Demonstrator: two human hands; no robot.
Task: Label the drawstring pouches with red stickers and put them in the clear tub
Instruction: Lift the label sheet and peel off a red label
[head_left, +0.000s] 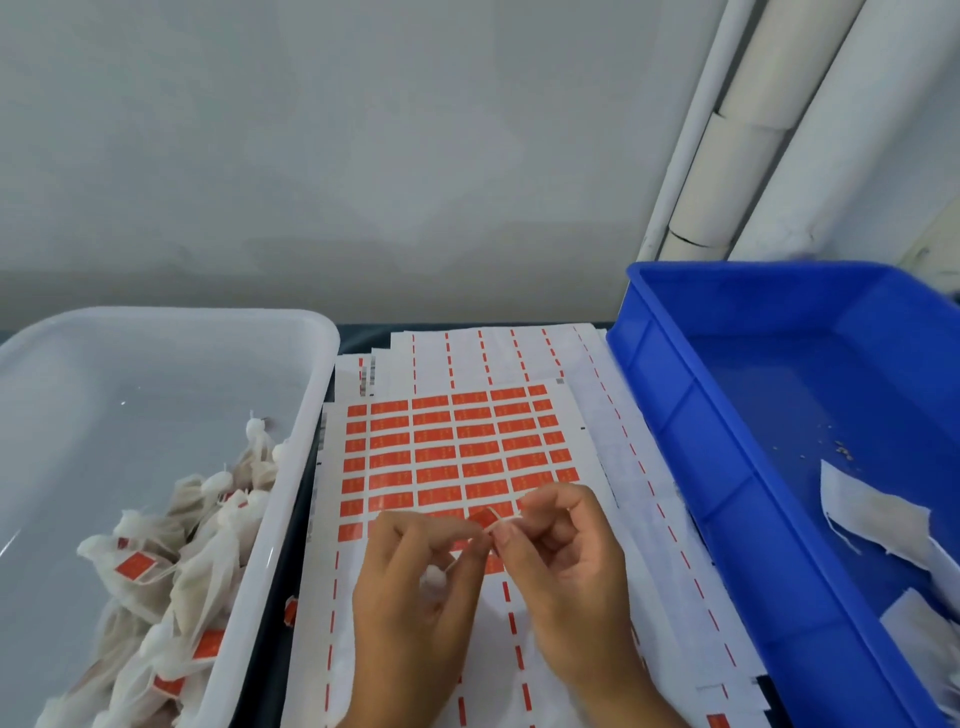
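Closest to us, both hands are working right above the sticker sheets. Our left hand (415, 566) has its fingers curled around a small white drawstring pouch (434, 579), most of it tucked into the palm so we only see a bit of the gathered top. Our right hand (563, 540) is pinching a single red sticker (482, 518) together with the thin white drawstring (506, 519) between thumb and fingertips, so both grips are narrow and holding something. The two hands almost touch at the sticker.

Under them is the sticker sheet (452, 447), rows of red rectangular labels on white backing. There's some pale print on each label, but it's too blurry to read, so no brand or wording from us. The near rows have gaps where only the backing shows. Beneath and beyond it lies a stack of used backing sheets (649, 467) with just red dashes on them, fanned out to the right and far side.

On the left sits the clear tub (322, 364), with a heap of finished pouches (171, 571) piled in its near half, several showing red labels on their strings. On the right is a blue bin (675, 405) tilted toward us, holding a few flat unlabelled pouches (878, 525) in its near corner and some crumbs on the floor.

Farthest back is a plain grey wall (311, 156), with white pipes (753, 130) running up behind the blue bin.
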